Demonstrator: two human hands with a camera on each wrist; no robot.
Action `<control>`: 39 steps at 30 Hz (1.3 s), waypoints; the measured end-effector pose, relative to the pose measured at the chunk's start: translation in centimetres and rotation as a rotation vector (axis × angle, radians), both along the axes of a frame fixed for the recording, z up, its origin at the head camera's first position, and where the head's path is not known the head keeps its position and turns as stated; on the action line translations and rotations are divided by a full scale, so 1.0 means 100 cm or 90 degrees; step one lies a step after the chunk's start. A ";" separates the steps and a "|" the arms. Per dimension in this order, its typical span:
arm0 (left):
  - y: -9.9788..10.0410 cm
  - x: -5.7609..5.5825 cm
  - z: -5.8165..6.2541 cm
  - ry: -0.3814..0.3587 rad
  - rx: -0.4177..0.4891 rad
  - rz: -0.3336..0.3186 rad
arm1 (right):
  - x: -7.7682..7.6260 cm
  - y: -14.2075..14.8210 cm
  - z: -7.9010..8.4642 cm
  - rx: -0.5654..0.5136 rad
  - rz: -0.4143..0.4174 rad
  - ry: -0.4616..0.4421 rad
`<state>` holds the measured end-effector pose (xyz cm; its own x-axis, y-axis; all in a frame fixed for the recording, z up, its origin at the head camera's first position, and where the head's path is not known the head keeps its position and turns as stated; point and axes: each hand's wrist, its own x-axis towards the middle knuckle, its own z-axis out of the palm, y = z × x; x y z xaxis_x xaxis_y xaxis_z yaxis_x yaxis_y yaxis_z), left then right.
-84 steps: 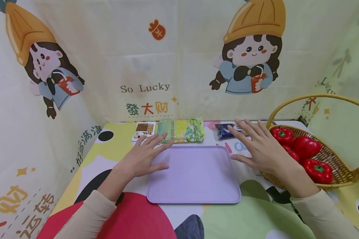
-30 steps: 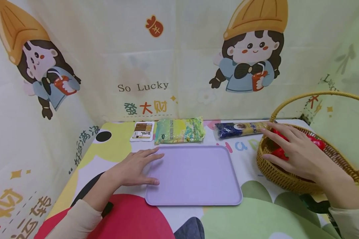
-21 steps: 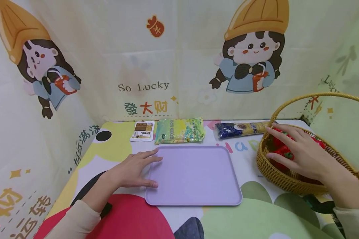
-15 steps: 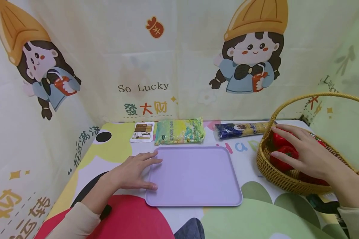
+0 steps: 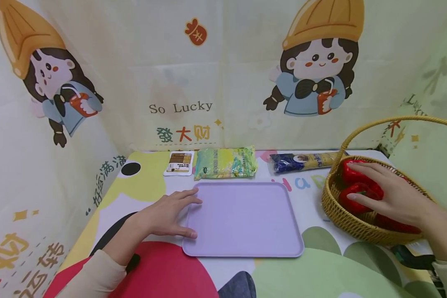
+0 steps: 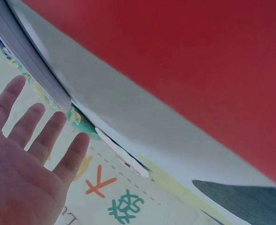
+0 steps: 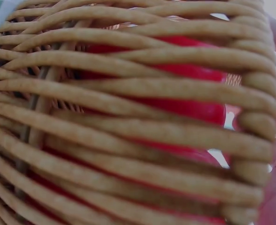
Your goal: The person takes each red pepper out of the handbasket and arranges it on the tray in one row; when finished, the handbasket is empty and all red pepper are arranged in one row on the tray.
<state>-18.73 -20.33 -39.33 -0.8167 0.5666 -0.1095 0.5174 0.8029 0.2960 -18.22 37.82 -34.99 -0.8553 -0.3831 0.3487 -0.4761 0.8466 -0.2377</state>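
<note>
My left hand (image 5: pixel 167 215) hovers at the left edge of a lilac tray (image 5: pixel 242 219), fingers spread and nothing held. The left wrist view shows its palm and straight fingers, with the tray's edge (image 6: pixel 30 51) beyond them. My right hand (image 5: pixel 398 194) reaches over a woven wicker basket (image 5: pixel 339 221), fingers extended. Its thumb overlaps a red bell pepper (image 5: pixel 346 198), and its fingers overlap another red pepper (image 5: pixel 352 174) behind. A further pepper (image 5: pixel 391 223) lies under the palm. In the right wrist view, basket weave (image 7: pixel 175 89) hides most of the hand.
Along the back lie a small white-and-brown packet (image 5: pixel 179 163), a green-yellow pack (image 5: pixel 225 163) and a blue-and-gold pack (image 5: pixel 301 161). The basket's tall handle (image 5: pixel 406 118) arches behind the right hand. A printed cloth wall (image 5: pixel 242 82) stands behind the table.
My right hand has moved from beside the basket to over the peppers, then slightly further right. My left hand has shifted a little left and down, and has stayed nearly still lately.
</note>
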 end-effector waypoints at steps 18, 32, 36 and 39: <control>-0.003 0.003 0.006 -0.061 -0.016 -0.002 | 0.007 0.010 -0.005 0.038 0.008 -0.070; -0.007 0.002 0.002 -0.067 -0.009 -0.016 | 0.008 0.022 -0.007 0.057 0.016 -0.107; -0.011 0.002 0.000 -0.076 0.004 -0.017 | 0.005 0.021 -0.006 0.079 0.025 -0.093; -0.016 0.002 -0.002 -0.073 0.011 -0.017 | 0.002 0.016 -0.004 0.083 0.041 -0.085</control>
